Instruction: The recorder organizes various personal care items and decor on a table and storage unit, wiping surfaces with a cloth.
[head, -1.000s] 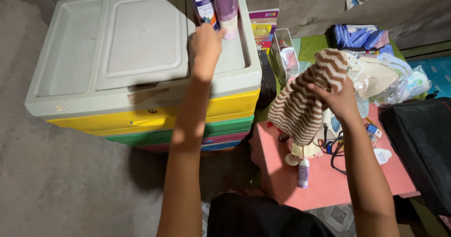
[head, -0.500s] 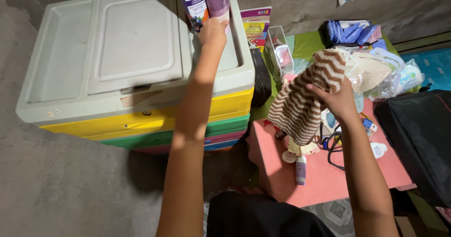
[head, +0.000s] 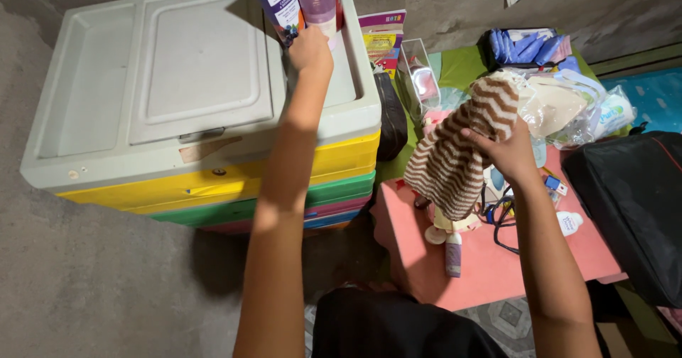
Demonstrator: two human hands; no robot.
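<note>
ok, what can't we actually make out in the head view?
- Tops of the two tubes: cut off by the upper frame edge.
- Left hand fingertips: hidden behind the hand itself, so its contact with the tubes is unclear.
- Items under the striped cloth: covered by it and the right hand.
- Black bag: cut off at the right edge.

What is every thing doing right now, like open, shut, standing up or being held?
Left hand: touching the bases of the tubes.
Blue tube: standing upright on the drawer chest.
Purple tube: upright beside it.
Drawer chest: drawers all shut.
Right hand: closed on the cloth.
Striped cloth: held up, hanging down.
Small bottle: lying on the pink table.
</note>
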